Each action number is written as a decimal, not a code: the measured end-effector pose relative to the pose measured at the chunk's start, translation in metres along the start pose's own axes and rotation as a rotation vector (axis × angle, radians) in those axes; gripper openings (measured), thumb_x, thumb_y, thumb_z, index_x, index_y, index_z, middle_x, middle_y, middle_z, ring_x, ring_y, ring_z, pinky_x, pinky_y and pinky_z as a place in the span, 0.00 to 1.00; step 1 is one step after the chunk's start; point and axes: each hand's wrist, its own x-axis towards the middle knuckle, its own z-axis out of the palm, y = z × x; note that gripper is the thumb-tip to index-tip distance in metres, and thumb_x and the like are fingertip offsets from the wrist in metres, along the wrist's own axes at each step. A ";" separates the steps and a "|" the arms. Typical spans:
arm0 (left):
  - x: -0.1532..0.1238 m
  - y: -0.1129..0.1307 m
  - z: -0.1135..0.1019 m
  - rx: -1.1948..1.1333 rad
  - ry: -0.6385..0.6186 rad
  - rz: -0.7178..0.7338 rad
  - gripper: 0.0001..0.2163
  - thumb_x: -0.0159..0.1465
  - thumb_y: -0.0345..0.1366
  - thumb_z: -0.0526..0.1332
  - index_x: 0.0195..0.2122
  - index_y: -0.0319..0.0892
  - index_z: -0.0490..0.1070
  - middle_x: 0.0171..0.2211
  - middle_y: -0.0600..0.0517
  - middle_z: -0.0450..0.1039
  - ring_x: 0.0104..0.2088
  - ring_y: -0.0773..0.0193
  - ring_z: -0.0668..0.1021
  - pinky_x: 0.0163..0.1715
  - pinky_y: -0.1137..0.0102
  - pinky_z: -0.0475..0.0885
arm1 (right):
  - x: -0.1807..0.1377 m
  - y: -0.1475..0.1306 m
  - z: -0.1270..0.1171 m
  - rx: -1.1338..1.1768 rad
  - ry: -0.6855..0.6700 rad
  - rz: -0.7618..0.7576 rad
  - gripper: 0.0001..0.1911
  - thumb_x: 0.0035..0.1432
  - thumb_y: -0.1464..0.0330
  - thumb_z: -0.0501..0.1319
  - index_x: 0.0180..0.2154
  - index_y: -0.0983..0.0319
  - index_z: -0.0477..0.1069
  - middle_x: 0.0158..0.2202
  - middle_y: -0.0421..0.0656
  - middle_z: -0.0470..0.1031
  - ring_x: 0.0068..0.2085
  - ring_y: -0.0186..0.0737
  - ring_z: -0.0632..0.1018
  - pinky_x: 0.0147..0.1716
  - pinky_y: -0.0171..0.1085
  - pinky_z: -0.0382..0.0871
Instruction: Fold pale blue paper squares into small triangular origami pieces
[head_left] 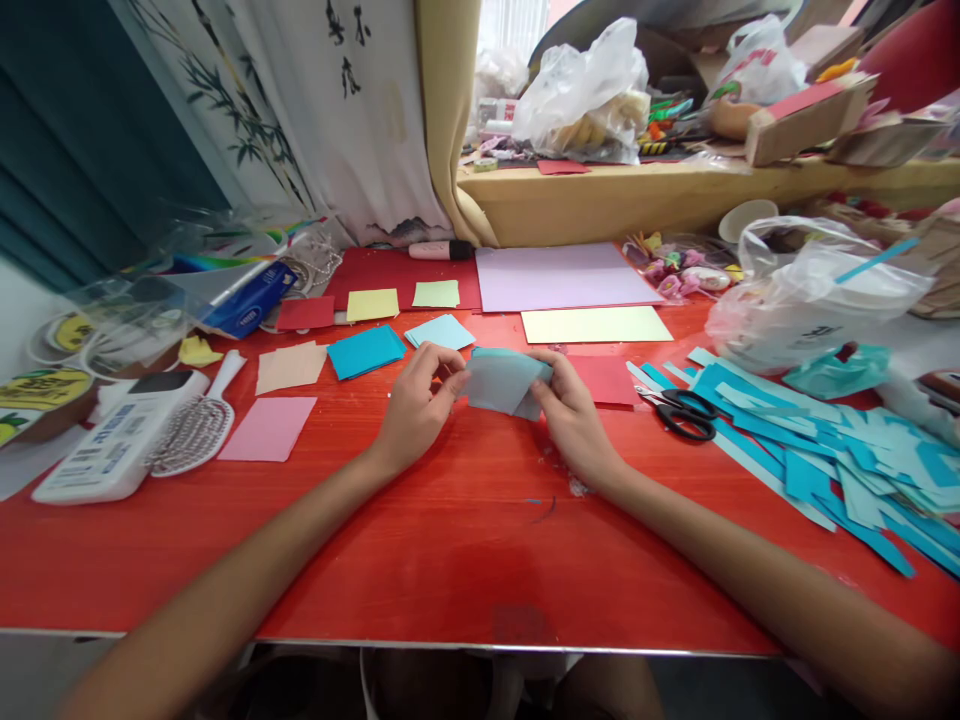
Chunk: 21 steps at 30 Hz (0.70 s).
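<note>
Between my hands, above the red table, are a few light blue-grey paper squares (pixel 496 382), slightly fanned. My right hand (pixel 576 415) pinches them at their right side, thumb in front. Fingers curled and closed, my left hand (pixel 421 400) grips their left edge. Just behind lies a pale blue paper stack (pixel 440 331), with a bright blue paper stack (pixel 366 352) to its left. Partly behind my right hand is a red paper square (pixel 609 381). Black-handled scissors (pixel 679 410) rest right of that hand.
A heap of blue paper strips (pixel 840 450) covers the right side. Pink paper (pixel 268 429), a hairbrush (pixel 196 428) and a white box (pixel 112 440) lie left. A lilac sheet (pixel 566 276) and a pale yellow sheet (pixel 596 325) lie behind. A plastic bag (pixel 810 290) stands back right.
</note>
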 end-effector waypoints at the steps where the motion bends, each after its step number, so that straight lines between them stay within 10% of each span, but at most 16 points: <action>1: 0.000 0.000 0.000 0.004 -0.007 0.002 0.04 0.63 0.35 0.56 0.32 0.43 0.63 0.32 0.54 0.65 0.28 0.70 0.70 0.24 0.74 0.67 | 0.000 -0.001 0.000 0.044 -0.035 0.015 0.10 0.61 0.70 0.51 0.44 0.56 0.64 0.40 0.41 0.69 0.41 0.40 0.70 0.39 0.41 0.67; 11: 0.002 -0.007 0.002 0.045 0.023 -0.023 0.09 0.62 0.34 0.58 0.44 0.45 0.66 0.33 0.54 0.67 0.30 0.69 0.71 0.27 0.74 0.67 | 0.000 -0.006 0.002 0.173 -0.135 0.067 0.10 0.60 0.70 0.52 0.43 0.57 0.66 0.34 0.39 0.68 0.31 0.34 0.69 0.29 0.35 0.67; 21: 0.002 -0.003 0.000 0.110 0.085 0.052 0.03 0.63 0.34 0.57 0.34 0.43 0.68 0.34 0.53 0.67 0.31 0.70 0.71 0.25 0.75 0.66 | 0.004 0.000 0.002 0.275 -0.120 0.114 0.15 0.59 0.70 0.54 0.49 0.57 0.62 0.39 0.40 0.70 0.37 0.35 0.71 0.37 0.37 0.68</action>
